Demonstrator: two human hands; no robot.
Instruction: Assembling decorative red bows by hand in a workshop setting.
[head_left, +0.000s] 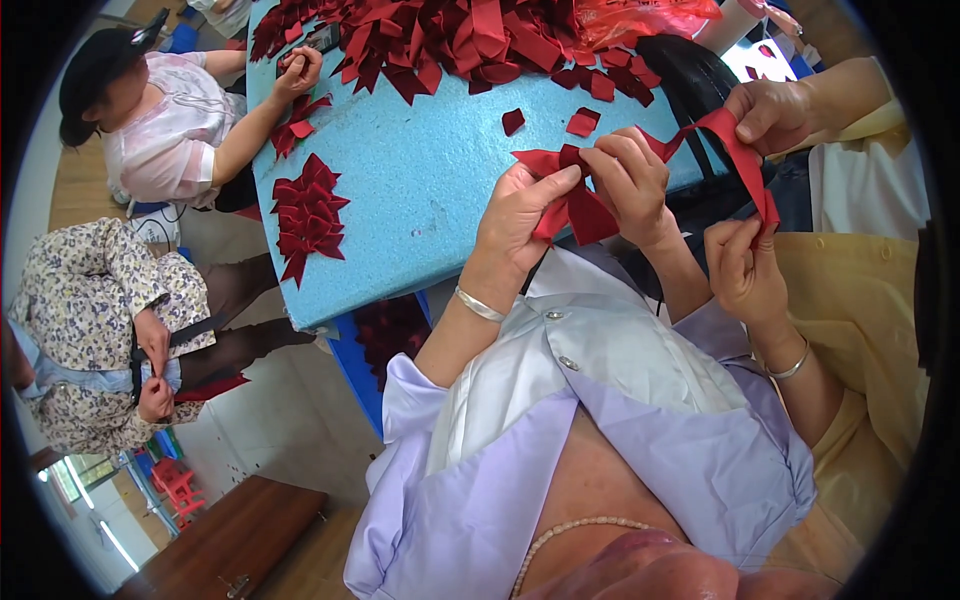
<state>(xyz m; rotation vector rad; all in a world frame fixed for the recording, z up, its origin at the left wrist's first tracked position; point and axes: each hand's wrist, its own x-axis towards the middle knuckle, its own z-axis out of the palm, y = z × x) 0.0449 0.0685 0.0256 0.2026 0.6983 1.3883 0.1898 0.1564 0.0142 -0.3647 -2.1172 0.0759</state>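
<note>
My left hand (515, 220) is closed on a red ribbon bow (580, 215), the thumb pressed over its loops. My right hand (635, 185) pinches the bow's right side near the knot, its fingers curled and partly hiding the folds. Both hands are just off the near edge of the light blue table (430, 230). To my right, a co-worker's hands (765, 115) hold a separate length of red ribbon (740, 160), which hangs in a loop close to my right hand.
A large heap of red bows (440, 40) covers the far part of the table. Finished bows lie in a neat stack (308, 215) at the left. Small red fabric pieces (583, 122) lie beyond my hands. Co-workers sit at left; a blue bin (360, 370) stands under the table.
</note>
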